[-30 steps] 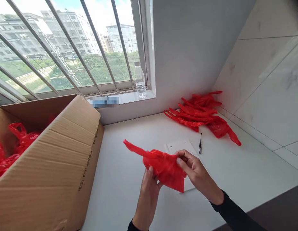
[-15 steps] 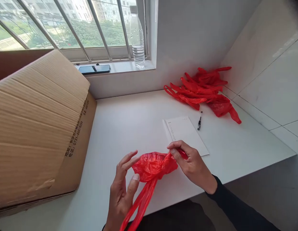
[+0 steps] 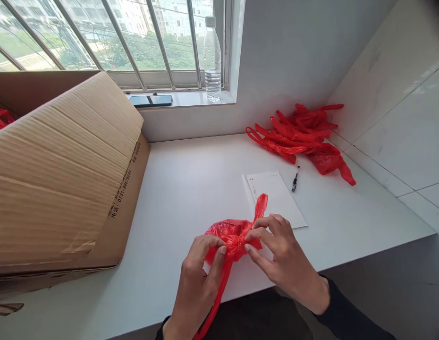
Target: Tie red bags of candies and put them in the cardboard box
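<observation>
A red plastic bag (image 3: 224, 228), bunched up and knotted in its middle, lies at the table's near edge. One handle loop sticks up past the knot, and the other trails down over the edge. My left hand (image 3: 201, 279) pinches the bag just left of the knot between thumb and fingertips. From the right, my right hand (image 3: 288, 257) has its thumb and fingertips closed on the knot's right side. Whatever the bag contains cannot be made out.
A large cardboard box (image 3: 78, 189) with red plastic inside stands on the left. Behind my right hand lie a white notebook (image 3: 279, 196) and a black pen (image 3: 294, 182). Crumpled red bags (image 3: 300, 134) fill the far corner. The windowsill holds a water bottle (image 3: 213, 63) and a phone (image 3: 159, 100).
My left hand has come in from beside the bag and now pinches it. My right hand has let go of the upper loop and moved down to the knot. The view has shifted slightly left.
</observation>
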Tool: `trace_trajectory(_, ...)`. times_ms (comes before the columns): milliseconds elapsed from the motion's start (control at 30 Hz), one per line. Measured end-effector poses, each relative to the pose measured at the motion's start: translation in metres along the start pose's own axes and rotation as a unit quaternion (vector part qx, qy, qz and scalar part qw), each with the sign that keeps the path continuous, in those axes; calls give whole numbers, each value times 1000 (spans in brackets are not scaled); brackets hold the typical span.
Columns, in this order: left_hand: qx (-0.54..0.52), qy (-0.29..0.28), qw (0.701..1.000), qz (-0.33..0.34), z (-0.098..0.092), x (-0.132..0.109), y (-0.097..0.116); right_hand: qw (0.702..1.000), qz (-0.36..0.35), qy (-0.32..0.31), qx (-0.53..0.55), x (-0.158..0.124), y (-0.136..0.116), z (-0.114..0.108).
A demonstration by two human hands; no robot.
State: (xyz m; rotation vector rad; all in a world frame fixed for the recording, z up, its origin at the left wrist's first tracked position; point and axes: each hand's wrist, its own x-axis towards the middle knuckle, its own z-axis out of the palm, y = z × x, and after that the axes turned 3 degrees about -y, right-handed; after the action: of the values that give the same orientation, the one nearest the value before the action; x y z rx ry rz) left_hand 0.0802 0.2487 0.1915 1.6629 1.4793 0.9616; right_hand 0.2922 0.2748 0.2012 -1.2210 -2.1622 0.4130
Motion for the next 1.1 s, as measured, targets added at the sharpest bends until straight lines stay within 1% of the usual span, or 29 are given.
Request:
trace_trajectory(100,-11,27,997,-68,-4,-4,0,1000,21,6,6,-1,7,-1)
trace_trajectory(167,-13,49,995,-90,-7,-6,-3,999,34,6,13,-1,9,-4)
trace_trajectory(267,-24,44,995,-81,-6,-8,-2,999,42,-11,33,1,7,-3)
trace_trajectory(367,-42,30,997,-62,0,-9,2,998,37,-32,45,4,4,6)
trace_trajectory(433,-39,33,995,-83,0,-10,0,997,28,-42,51,6,5,10)
trace_trajectory(467,-29,46,993,-103,-2,-10,-3,998,24,-41,52,6,7,10)
trace_trajectory(533,-5,99,983,-154,-11,-11,-14,998,38,-33,45,6,16,5)
trace_trajectory(600,8,163,967,-197,-24,-11,-26,996,83,-18,41,4,26,-4)
trace_trajectory(667,-2,191,957,-219,-35,-11,-31,987,146,-20,57,3,33,-14)
trace_trajectory(700,-17,197,957,-215,-38,-11,-30,983,170,-27,70,2,35,-17)
trace_trajectory(733,-31,203,958,-203,-38,-12,-26,979,184,-35,83,2,34,-19)
trace_trajectory(800,-38,208,964,-159,-33,-12,-14,979,175,-41,98,4,29,-18)
trace_trajectory(833,-18,197,973,-120,-28,-12,-7,982,157,-39,102,5,24,-16)
trace_trajectory(867,19,172,982,-73,-23,-12,-2,985,134,-38,105,7,20,-13)
trace_trajectory(900,63,135,989,-24,-18,-11,1,987,110,-41,108,9,16,-10)
trace_trajectory(967,142,73,985,70,-10,-8,2,989,70,-57,114,12,10,-4)
trace_trajectory(1000,166,60,979,106,-9,-6,0,990,59,-64,114,12,8,-2)
trace_trajectory(1067,173,66,973,141,-10,-4,-5,989,55,-66,117,12,8,-3)
trace_trajectory(1100,157,77,975,139,-13,-3,-7,988,67,-59,123,11,9,-5)
